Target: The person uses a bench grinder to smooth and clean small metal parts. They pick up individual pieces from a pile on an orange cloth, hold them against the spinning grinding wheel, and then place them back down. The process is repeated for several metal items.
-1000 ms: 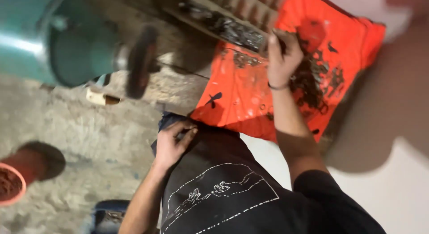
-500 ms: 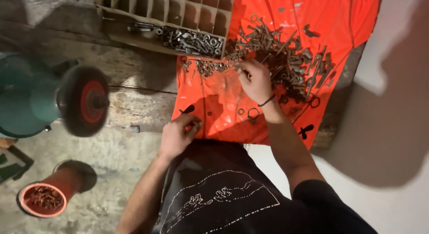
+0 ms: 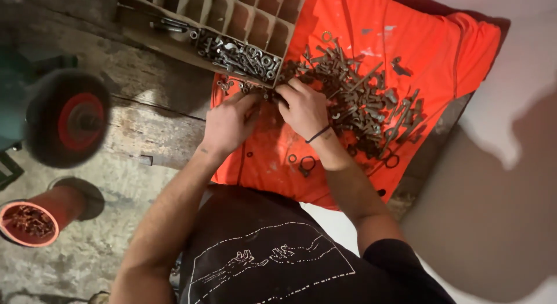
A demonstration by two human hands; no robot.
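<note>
Both hands work at the near-left edge of the pile of bolts and nuts [image 3: 360, 106] spread on the orange cloth [image 3: 418, 42]. Left hand [image 3: 229, 124] is curled, fingertips pinching small pieces just below the wooden compartment tray [image 3: 232, 19]. Right hand [image 3: 304, 109] is curled over pile edge; what it grips, cannot tell. Loose washers [image 3: 304, 163] lie on cloth below right hand. Red pot [image 3: 29, 222] sits far left of cloth. Judgement: pick one kind at a time, keep grip tight, drop into matching compartment.
</note>
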